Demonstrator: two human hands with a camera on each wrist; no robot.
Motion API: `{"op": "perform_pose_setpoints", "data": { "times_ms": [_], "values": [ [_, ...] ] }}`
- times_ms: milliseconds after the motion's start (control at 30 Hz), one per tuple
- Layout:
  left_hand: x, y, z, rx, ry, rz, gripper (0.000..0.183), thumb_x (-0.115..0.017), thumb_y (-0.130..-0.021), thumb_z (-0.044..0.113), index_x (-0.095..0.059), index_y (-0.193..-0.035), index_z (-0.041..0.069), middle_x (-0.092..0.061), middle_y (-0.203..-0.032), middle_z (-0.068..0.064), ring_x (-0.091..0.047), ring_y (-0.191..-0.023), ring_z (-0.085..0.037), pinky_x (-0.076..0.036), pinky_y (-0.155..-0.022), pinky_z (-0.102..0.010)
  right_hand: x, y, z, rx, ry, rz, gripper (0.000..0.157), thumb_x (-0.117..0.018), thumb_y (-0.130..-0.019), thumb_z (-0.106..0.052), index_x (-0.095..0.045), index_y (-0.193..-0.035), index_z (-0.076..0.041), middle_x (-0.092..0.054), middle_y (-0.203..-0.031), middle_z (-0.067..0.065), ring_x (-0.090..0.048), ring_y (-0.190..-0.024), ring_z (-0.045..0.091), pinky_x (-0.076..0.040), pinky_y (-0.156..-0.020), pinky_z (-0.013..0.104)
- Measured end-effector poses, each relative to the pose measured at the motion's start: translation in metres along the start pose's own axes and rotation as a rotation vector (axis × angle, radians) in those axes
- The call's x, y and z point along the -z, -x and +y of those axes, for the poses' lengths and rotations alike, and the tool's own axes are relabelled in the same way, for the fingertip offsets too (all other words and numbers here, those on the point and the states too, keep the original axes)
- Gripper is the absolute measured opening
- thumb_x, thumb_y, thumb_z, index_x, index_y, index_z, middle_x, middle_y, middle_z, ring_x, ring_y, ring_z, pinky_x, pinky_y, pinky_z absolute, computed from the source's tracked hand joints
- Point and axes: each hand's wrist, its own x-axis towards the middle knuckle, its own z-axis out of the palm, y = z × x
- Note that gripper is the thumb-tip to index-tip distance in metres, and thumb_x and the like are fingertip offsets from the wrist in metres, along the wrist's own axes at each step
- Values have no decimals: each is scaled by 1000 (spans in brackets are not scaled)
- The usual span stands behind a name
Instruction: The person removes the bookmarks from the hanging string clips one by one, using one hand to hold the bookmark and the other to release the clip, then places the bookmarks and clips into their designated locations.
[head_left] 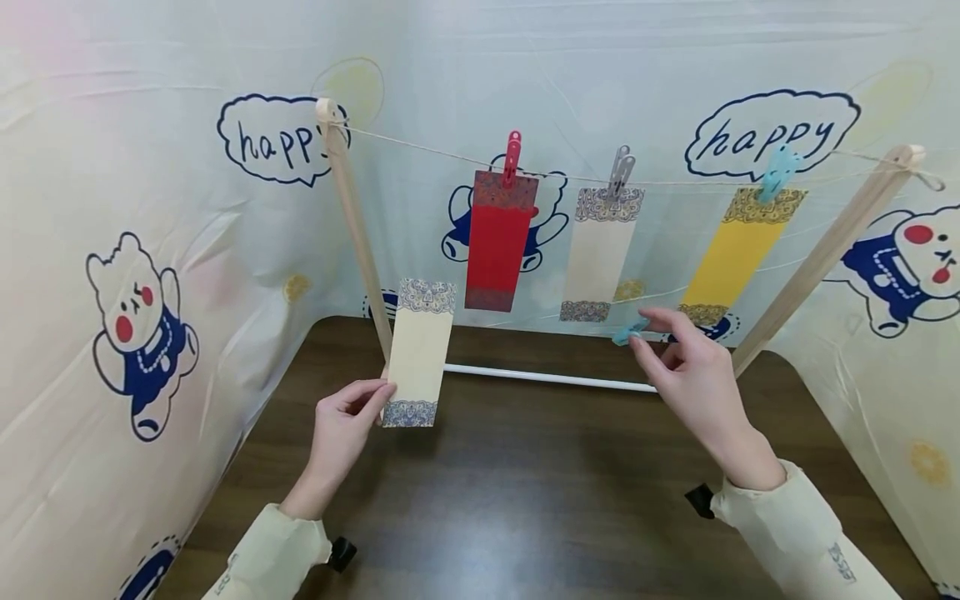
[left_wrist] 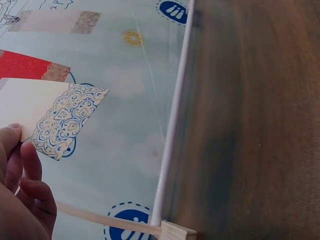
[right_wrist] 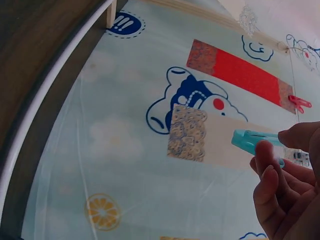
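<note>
A cream paper card with blue lace-patterned ends (head_left: 422, 350) is pinched near its lower left edge by my left hand (head_left: 341, 429), in front of the left post. My right hand (head_left: 693, 371) pinches a light blue clothespin (right_wrist: 250, 141) between thumb and fingers, below the string and left of the yellow card. On the string (head_left: 420, 147) hang a red card (head_left: 498, 246) from a red clothespin (head_left: 512, 158), a cream card (head_left: 600, 258) from a grey clothespin (head_left: 621, 172), and a yellow card (head_left: 738, 258) from a blue clothespin (head_left: 780, 172).
Two wooden posts, the left one (head_left: 352, 217) and the right one (head_left: 825, 258), carry the string. A white rod (head_left: 547, 377) runs low between them above the dark wooden table (head_left: 495, 517). Behind stands a pale printed curtain (head_left: 247, 50).
</note>
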Motion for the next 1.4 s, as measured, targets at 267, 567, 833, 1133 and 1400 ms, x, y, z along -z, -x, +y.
{"op": "perform_pose_setpoints", "data": {
  "times_ms": [267, 567, 833, 1133, 1400],
  "values": [
    [0, 2, -33, 83, -83, -26, 8, -78, -93, 4, -80, -99, 1, -61, -65, -18, -52, -56, -16, -38, -49, -21, 0, 26, 22, -80, 56, -53, 40, -80, -90, -4, -65, -127, -4, -74, -105, 15, -54, -54, 1, -40, -48, 16],
    [1, 12, -51, 111, -117, -47, 7, -79, -91, 5, -79, -97, 2, -59, -61, -15, -51, -54, -15, -39, -49, -23, -2, 56, 53, -132, 145, -57, 35, -82, -88, -5, -67, -119, -4, -72, -103, 14, -55, -58, 1, -45, -51, 22],
    [7, 17, -56, 114, -144, -69, 8, -81, -92, 14, -81, -95, 7, -59, -61, -3, -54, -53, -16, -43, -50, -24, 0, 79, 70, -186, 142, -39, 40, -82, -86, -1, -66, -123, 0, -72, -96, 16, -53, -57, -4, -41, -50, 17],
    [8, 17, -64, 175, -243, -101, 10, -80, -93, 14, -81, -97, 6, -65, -67, -2, -54, -53, -11, -46, -52, -25, 5, 86, 83, -196, 191, -39, 40, -82, -84, 1, -69, -122, 0, -69, -93, 13, -51, -57, -3, -40, -47, 21],
    [8, 18, -69, 209, -287, -128, 12, -79, -94, 17, -81, -97, 6, -69, -71, -1, -57, -52, -10, -48, -52, -24, 5, 101, 89, -262, 200, -85, 37, -80, -87, -3, -65, -121, -4, -73, -94, 19, -49, -51, -5, -38, -43, 28]
  ]
}}
